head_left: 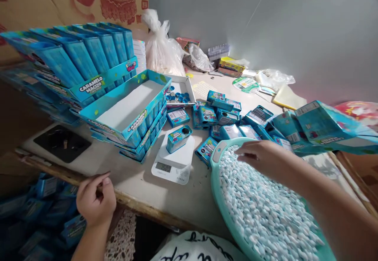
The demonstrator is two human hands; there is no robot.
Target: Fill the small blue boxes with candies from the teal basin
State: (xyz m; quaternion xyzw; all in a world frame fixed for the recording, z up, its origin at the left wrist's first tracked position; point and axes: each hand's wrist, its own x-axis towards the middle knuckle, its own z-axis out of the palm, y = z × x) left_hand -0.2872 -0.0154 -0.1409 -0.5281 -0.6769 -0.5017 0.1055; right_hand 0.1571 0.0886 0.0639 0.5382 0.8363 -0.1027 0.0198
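My right hand hovers over the far rim of a teal basin heaped with small white and pale blue candies. Its fingers are drawn together in a pinch pointing left, and what they hold is hidden. My left hand rests at the table's front wooden edge, its fingers curled closed with nothing visible in them. Between the hands a white digital scale carries a small blue candy box with a round hole in its top.
Loose small blue boxes lie behind the basin. An open display tray tops a stack at left, with more display boxes behind. A white box of blue caps, plastic bags and larger blue cartons surround them.
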